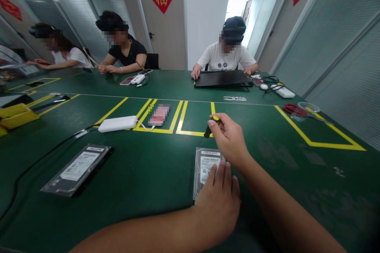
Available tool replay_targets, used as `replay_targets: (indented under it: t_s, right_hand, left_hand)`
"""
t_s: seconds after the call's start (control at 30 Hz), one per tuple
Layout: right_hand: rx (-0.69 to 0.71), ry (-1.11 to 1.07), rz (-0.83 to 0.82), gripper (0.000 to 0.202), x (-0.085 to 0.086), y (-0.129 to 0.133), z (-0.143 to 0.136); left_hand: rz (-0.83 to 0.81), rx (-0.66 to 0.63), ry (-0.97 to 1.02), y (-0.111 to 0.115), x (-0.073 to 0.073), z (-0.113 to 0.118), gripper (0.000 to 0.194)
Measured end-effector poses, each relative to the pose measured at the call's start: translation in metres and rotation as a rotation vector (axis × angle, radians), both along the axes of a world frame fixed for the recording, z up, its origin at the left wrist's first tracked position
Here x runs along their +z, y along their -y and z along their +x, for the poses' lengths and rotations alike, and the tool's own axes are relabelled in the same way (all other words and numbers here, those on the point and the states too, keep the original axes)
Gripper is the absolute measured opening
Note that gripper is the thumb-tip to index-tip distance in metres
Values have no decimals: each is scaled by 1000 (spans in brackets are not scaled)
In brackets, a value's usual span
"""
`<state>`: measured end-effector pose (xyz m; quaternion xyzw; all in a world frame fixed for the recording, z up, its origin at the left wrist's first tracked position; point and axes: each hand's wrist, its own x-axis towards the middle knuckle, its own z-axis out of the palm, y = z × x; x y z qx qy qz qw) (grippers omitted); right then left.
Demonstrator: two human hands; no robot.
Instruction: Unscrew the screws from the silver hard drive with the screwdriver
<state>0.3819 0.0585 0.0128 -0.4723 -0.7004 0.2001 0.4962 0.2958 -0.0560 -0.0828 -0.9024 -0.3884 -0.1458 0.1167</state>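
A hard drive (204, 168) with a white label lies on the green table in front of me. My left hand (218, 201) rests over its lower right part, fingers stretched out and lying flat on it; the thumb is hidden. Above the drive's far edge, my right hand (228, 136) is closed round a screwdriver (208, 131) with a black and yellow handle. Its thin shaft slants down toward the drive's far left corner; whether the tip touches is too small to tell. Another hard drive (81, 166) lies label up to the left, apart from both hands.
A white power bank (117, 123) is cabled to a phone (159, 115) beyond the drives. Red-handled scissors (297, 110) and a clear round lid lie at the right. A yellow bin (18, 116) stands at far left. Several people sit across the table (142, 166), one handling a black panel (222, 78).
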Motion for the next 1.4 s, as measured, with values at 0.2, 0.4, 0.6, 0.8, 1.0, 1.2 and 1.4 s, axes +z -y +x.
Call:
replay_targets:
  t_s: [0.2,0.4,0.6,0.8,1.0,1.2,1.4]
  right_hand:
    - [8,3,4,29,-1,0,-2]
    - [2,13,0,29,-5,-3,-3]
    - [-5,-4,4,30,-11,-9,-3]
    - [-10,22,4,28,-9,-6,-3]
    - [-20,36,31,28,-10,-7,-4]
    - [-33,66,31,28,-7,-5,-3]
    - [-56,33,20,25,-6,-6,-3]
  left_hand:
    - [-20,48,-25,1,9,-4,72]
    - [-79,81,-35,-1,18,-8,85]
    - [-55,87,-43,-2,17,-7,84]
    - [-43,87,-56,-2,16,-7,81]
    - [-35,81,-34,-3,13,-6,82]
    - [-39,92,-41,-2,12,-5,83]
    - [-47,88,-31,-1,12,-6,83]
